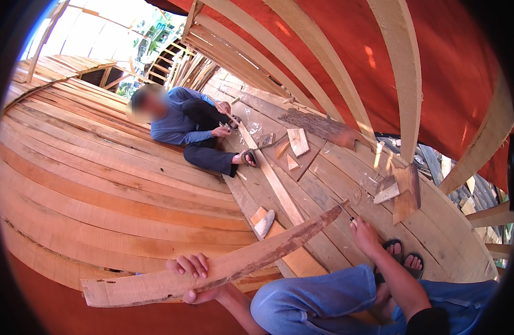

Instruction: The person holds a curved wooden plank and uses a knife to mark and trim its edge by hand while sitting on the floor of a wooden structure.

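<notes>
My left hand point(193, 277) is closed around a long, slightly curved wooden plank point(212, 271), with the fingers over its upper edge and the thumb below. The plank slants up to the right in front of my knees, and a rough, dark strip of wood runs along its lower right edge. Beside its far right end is my right hand point(366, 235), closed on a small tool with a dark handle and a thin metal shaft point(346, 211). The shaft's tip is close to the plank's end; whether they touch I cannot tell. The tool's exact kind is unclear.
Another person point(181, 123) sits ahead, holding a long thin strip of wood point(274, 181). Wood offcuts point(298, 142), a bark-covered slab point(318, 125) and shavings lie on the plank floor point(329, 173). Curved ribs point(399, 67) rise at right before a red sheet point(452, 72).
</notes>
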Demonstrator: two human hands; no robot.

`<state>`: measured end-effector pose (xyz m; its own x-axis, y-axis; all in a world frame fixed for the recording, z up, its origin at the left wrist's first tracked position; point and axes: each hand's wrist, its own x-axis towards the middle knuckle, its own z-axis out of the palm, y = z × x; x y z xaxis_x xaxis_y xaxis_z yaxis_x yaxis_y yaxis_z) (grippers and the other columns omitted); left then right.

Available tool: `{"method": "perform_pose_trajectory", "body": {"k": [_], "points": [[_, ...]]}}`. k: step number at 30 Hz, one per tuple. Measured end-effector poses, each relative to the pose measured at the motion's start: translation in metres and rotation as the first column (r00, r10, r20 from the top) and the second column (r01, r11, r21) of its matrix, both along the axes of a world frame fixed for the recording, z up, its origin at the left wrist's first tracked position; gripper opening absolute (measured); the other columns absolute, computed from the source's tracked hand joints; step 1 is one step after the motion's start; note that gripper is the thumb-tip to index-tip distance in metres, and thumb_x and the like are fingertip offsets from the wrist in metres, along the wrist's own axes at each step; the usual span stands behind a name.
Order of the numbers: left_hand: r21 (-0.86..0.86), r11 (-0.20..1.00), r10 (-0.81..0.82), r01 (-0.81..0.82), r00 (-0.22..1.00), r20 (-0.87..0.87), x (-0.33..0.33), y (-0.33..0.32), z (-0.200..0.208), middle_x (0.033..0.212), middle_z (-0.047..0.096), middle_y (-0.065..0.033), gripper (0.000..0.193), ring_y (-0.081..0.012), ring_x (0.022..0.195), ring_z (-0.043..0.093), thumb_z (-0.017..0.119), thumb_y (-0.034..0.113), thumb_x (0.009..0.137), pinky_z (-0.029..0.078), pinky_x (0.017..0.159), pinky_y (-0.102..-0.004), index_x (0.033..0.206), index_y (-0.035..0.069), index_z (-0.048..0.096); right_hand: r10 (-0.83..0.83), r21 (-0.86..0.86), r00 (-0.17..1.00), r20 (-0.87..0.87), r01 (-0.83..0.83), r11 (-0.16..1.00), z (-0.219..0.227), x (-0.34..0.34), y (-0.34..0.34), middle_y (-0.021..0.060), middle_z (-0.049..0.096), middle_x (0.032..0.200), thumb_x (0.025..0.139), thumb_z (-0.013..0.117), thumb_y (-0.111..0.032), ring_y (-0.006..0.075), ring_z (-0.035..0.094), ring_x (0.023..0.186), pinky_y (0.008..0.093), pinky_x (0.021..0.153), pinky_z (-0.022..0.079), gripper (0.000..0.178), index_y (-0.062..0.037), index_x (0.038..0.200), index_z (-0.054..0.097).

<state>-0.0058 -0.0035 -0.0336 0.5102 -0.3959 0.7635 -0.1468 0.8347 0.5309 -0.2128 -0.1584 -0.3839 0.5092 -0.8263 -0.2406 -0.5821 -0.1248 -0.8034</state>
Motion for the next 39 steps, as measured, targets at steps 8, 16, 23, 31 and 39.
{"method": "perform_pose_trajectory", "body": {"k": [8, 16, 23, 31, 39], "points": [[0.006, 0.999, -0.031, 0.031, 0.999, 0.035, 0.001, 0.006, 0.005, 0.069, 0.042, -0.0044, 0.041, -0.0148, 0.055, 0.046, 0.066, 0.016, 0.064, 0.039, 0.058, -0.0258, 0.092, 0.006, 0.038, 0.069, 0.045, 0.996, -0.058, -0.067, 0.997, 0.033, 0.011, 0.016, 0.0270, 0.065, 0.084, 0.096, 0.047, -0.031, 0.0456, 0.064, 0.078, 0.0561, 0.066, 0.049, 0.031, -0.0022, 0.106, 0.048], [-0.005, 0.999, -0.053, 0.053, 0.998, 0.022, 0.002, 0.001, 0.002, 0.069, 0.042, -0.0047, 0.042, -0.0147, 0.056, 0.046, 0.066, 0.016, 0.064, 0.039, 0.058, -0.0260, 0.092, 0.006, 0.038, 0.062, 0.076, 0.993, -0.102, -0.054, 0.996, 0.005, 0.018, 0.013, 0.0270, 0.065, 0.083, 0.097, 0.046, -0.031, 0.0465, 0.063, 0.078, 0.0575, 0.067, 0.048, 0.029, -0.0043, 0.106, 0.046], [-0.026, 0.998, -0.052, 0.052, 0.999, 0.001, -0.002, -0.003, 0.002, 0.069, 0.041, -0.0040, 0.042, -0.0143, 0.055, 0.045, 0.067, 0.015, 0.064, 0.039, 0.057, -0.0247, 0.092, 0.006, 0.037, 0.017, 0.040, 0.999, -0.051, -0.015, 0.999, 0.009, 0.011, 0.006, 0.0262, 0.065, 0.085, 0.097, 0.047, -0.031, 0.0450, 0.064, 0.080, 0.0558, 0.068, 0.050, 0.030, -0.0020, 0.104, 0.047], [-0.001, 0.999, -0.046, 0.047, 0.999, 0.021, 0.002, 0.000, 0.001, 0.069, 0.041, -0.0039, 0.042, -0.0140, 0.056, 0.045, 0.067, 0.016, 0.064, 0.039, 0.058, -0.0251, 0.092, 0.006, 0.037, 0.019, -0.053, 0.977, 0.210, -0.008, 0.999, 0.017, 0.023, 0.025, 0.0281, 0.063, 0.090, 0.097, 0.046, -0.030, 0.0482, 0.061, 0.082, 0.0568, 0.070, 0.047, 0.030, -0.0009, 0.103, 0.048], [0.003, 0.999, -0.034, 0.034, 0.999, 0.025, 0.002, 0.002, 0.002, 0.070, 0.040, -0.0039, 0.042, -0.0141, 0.056, 0.045, 0.066, 0.017, 0.065, 0.039, 0.058, -0.0248, 0.093, 0.006, 0.037, -0.023, 0.001, 0.982, 0.189, 0.023, 1.000, 0.044, 0.018, 0.030, 0.0276, 0.064, 0.087, 0.099, 0.042, -0.028, 0.0480, 0.062, 0.076, 0.0565, 0.066, 0.048, 0.029, -0.0016, 0.111, 0.042]]}}
